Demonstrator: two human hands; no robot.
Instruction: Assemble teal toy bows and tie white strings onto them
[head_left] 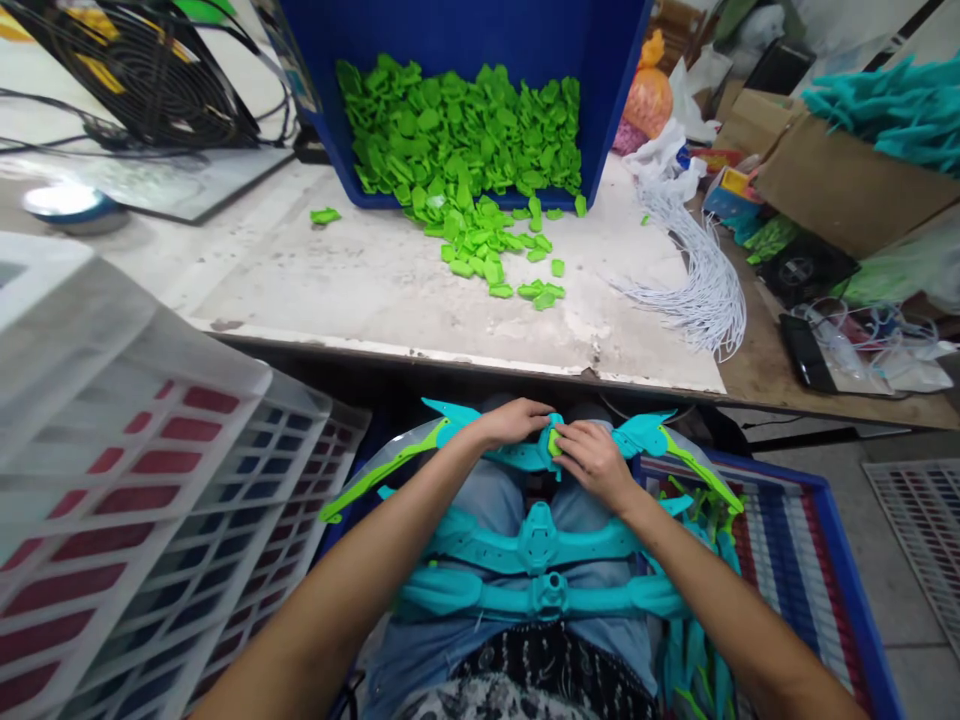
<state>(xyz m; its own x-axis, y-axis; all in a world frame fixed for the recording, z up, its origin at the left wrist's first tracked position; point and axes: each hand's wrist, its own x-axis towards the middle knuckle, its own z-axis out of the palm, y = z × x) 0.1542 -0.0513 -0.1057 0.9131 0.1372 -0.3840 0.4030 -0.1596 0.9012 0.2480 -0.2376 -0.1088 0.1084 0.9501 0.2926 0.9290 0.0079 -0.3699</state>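
Observation:
A turquoise toy bow (521,457) with lime-green limb ends lies across my thighs, below the table edge. My left hand (517,420) is closed on the bow just left of its middle. At the centre, the fingers of my right hand (596,462) close on a small green plastic piece (554,442) that sits against the bow's middle; the fingers hide part of it. Nearer my body, a turquoise bow part (538,540) and a second turquoise bow part (550,597) lie across my lap, each with a raised round centre.
On the table (300,290), a blue bin (465,30) lies tipped, spilling many green pieces (465,140). White strings (705,290) hang near the right edge. A white plastic crate (150,430) stands at left. Turquoise parts fill a cardboard box (847,170). A blue-edged crate (847,560) sits right.

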